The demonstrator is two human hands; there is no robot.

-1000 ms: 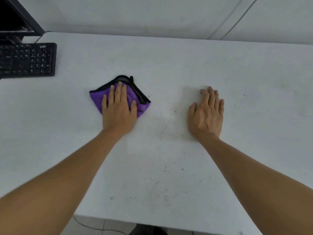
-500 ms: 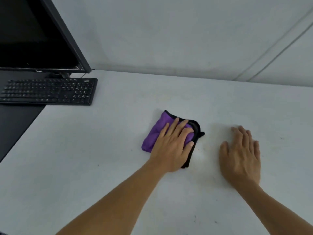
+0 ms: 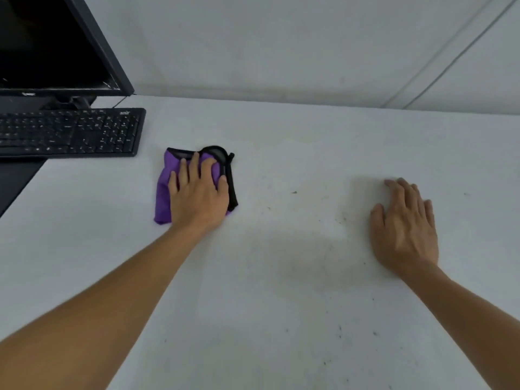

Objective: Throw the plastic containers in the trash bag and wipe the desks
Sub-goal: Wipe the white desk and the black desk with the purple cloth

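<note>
Purple microfibre cloth (image 3: 162,192) with black trim, folded small, lying on the white counter (image 3: 281,291) left of centre, just off the corner of the keyboard (image 3: 67,132). Pinned flat under the left hand (image 3: 198,197), fingers straight and spread on top, pressing rather than gripping. Long axis of the fold running roughly away from the body, black edge on its right side.

Right hand (image 3: 405,223) well apart to the right, palm down, fingers relaxed on bare counter, holding nothing, probably just bracing. Between the two hands: dark specks (image 3: 294,192) and a faint dingy patch, with more specks down toward the front edge.

So, dirt sitting to the right of the cloth, left hand the one on it, guessing the next stroke wants to sweep rightward. Plenty of open room that way and up toward the wall (image 3: 281,46). Tight on the left though: keyboard close by, monitor (image 3: 50,43) behind it, darker surface (image 3: 17,178) past the counter's left edge.
</note>
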